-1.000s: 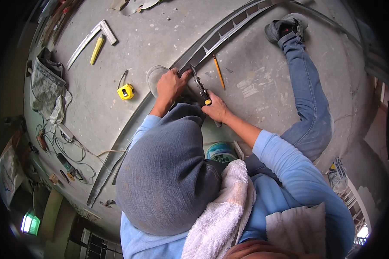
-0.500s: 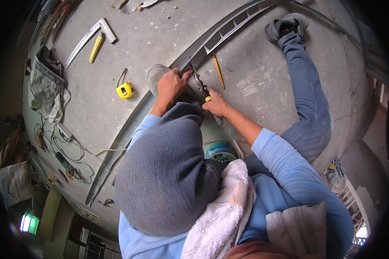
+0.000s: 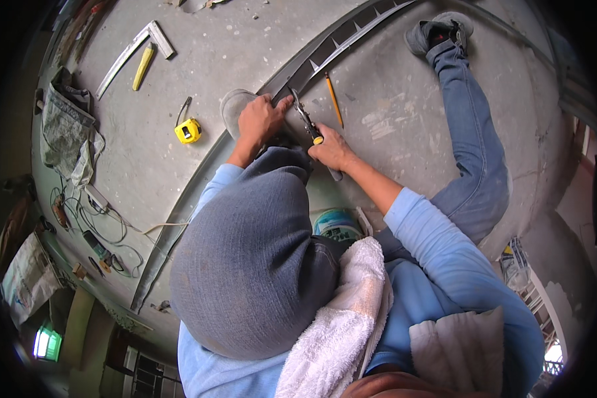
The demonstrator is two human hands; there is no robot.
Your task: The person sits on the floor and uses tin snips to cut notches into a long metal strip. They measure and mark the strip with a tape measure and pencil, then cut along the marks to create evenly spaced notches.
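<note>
A long grey metal channel [image 3: 298, 74] lies diagonally across the floor, passing beneath my bent left leg. Its near flange is cut into several tabs toward the far end. My left hand [image 3: 260, 123] grips this channel by its edge, thumb and fingers closed in front of my left shoe [image 3: 234, 109]. In my right hand [image 3: 331, 147] are tin snips [image 3: 304, 117] with dark handles and a yellow part. Their jaws sit at the channel's near flange, close beside my left fingertips. Whether the blades are closed is too small to tell.
Right of the snips lies a pencil [image 3: 334, 99]. A yellow tape measure [image 3: 188, 131], a yellow-handled tool [image 3: 143, 67] and a metal square [image 3: 134, 56] are on the left. Corded power tools [image 3: 97, 245] and a cloth bag [image 3: 68, 129] lie farther left. A bucket [image 3: 338, 224] stands between my legs.
The view has shifted slightly. The channel's tabbed flange looks turned at a different angle, and the snips' jaws sit a little farther away. Both hands keep their grips.
</note>
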